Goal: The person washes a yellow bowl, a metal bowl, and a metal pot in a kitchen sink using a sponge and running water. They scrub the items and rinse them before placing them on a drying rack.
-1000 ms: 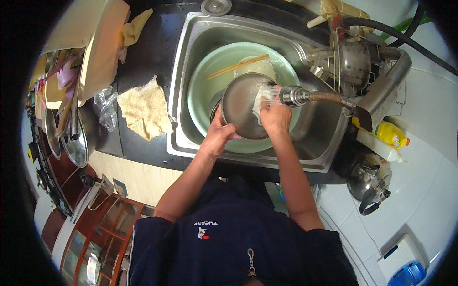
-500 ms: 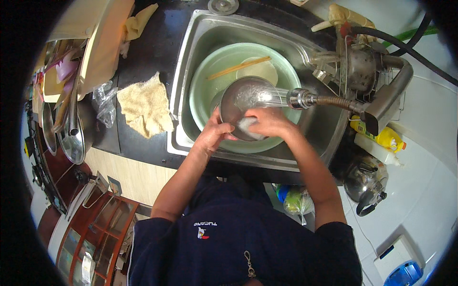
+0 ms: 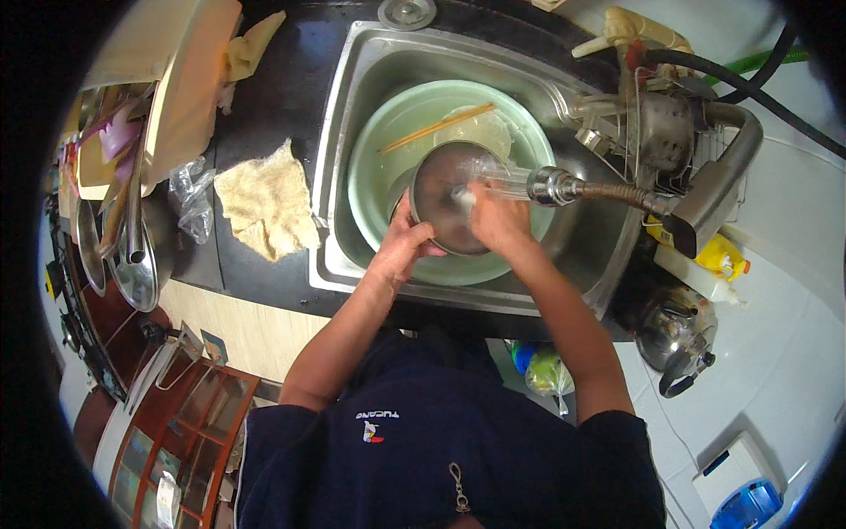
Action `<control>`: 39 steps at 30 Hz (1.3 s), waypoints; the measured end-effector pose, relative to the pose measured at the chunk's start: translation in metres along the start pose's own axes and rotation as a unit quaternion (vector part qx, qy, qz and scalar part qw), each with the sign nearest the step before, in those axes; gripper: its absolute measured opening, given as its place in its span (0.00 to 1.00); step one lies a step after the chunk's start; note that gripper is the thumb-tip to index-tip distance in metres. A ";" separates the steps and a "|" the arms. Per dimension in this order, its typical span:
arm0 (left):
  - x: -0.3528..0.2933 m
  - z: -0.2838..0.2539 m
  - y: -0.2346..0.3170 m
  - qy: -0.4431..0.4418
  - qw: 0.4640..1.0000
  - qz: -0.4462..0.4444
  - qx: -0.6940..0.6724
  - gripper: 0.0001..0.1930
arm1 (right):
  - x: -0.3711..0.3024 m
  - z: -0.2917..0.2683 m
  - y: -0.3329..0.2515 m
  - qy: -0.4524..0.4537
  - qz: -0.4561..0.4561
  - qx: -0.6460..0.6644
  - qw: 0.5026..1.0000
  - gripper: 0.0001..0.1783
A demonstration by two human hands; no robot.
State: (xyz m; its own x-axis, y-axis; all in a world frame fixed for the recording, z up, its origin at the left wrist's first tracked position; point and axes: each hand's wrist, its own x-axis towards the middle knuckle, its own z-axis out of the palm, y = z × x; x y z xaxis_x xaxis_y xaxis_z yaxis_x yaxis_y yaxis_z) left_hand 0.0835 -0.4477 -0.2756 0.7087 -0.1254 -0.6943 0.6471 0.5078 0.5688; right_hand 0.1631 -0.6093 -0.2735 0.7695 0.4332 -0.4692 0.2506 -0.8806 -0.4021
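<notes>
A round metal bowl is tilted over a pale green basin in the sink. My left hand grips the bowl's near left rim, thumb on the inside. Inside it, my right hand presses a white scrubbing pad, mostly covered by the fingers, against the wall. Water streams from the faucet head onto the right hand and into the bowl. A pair of wooden chopsticks and a pale round dish lie in the basin behind the bowl.
The steel sink surrounds the basin. To its left are a tan cloth, a crumpled plastic bag and a rack of utensils with pan lids. A yellow bottle and a metal kettle stand at the right.
My right hand has moved up and slightly right inside the bowl, into the water stream, and the white pad is now mostly hidden. The left hand keeps its hold.
</notes>
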 end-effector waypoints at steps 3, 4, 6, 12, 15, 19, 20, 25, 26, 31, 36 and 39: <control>-0.002 0.012 0.008 -0.002 0.999 -0.012 -0.037 0.36 | -0.011 0.008 -0.004 -0.062 -0.048 0.219 0.973 0.25; -0.005 0.014 0.013 -0.001 0.998 -0.020 -0.052 0.33 | -0.012 0.008 -0.008 -0.057 -0.095 0.308 0.945 0.29; -0.004 0.016 0.015 -0.019 0.997 0.002 -0.080 0.33 | -0.019 0.001 -0.014 0.011 -0.132 0.271 0.953 0.33; -0.005 0.002 0.034 -0.053 0.995 -0.058 0.064 0.33 | -0.026 -0.036 0.005 -0.046 0.022 0.528 0.848 0.29; 0.011 0.002 0.032 0.016 0.995 0.005 0.094 0.35 | -0.031 -0.019 0.041 0.015 0.103 0.773 0.626 0.23; 0.032 0.008 0.020 -0.004 0.994 -0.023 -0.111 0.31 | -0.025 -0.008 0.061 0.008 0.054 0.889 0.456 0.26; 0.028 0.013 0.027 -0.029 0.980 -0.054 -0.191 0.31 | -0.023 -0.009 0.059 0.010 0.026 0.896 0.443 0.29; 0.007 0.017 0.037 -0.114 0.969 0.029 -0.218 0.19 | -0.008 0.000 0.079 0.035 0.155 0.707 0.689 0.34; 0.005 0.018 0.041 -0.139 0.966 0.035 -0.214 0.18 | -0.007 0.014 0.091 0.063 0.140 0.591 0.792 0.33; -0.001 0.023 0.043 -0.094 0.977 0.015 -0.190 0.16 | -0.001 0.044 0.158 0.123 0.242 0.399 0.876 0.27; 0.007 0.032 0.033 -0.075 0.994 0.042 -0.071 0.14 | -0.046 -0.062 0.072 0.169 0.095 0.545 0.816 0.13; 0.013 0.042 0.026 -0.073 0.997 0.031 -0.013 0.12 | -0.051 -0.065 0.051 0.125 0.071 0.360 0.922 0.13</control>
State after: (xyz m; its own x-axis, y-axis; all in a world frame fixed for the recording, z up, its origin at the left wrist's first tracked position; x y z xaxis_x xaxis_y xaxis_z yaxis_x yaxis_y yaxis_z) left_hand 0.1212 -0.4719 -0.2519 0.7816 -0.2153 -0.5855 0.5950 0.5392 0.5960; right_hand 0.1744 -0.6884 -0.2189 0.8986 0.1861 -0.3974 -0.2490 -0.5296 -0.8109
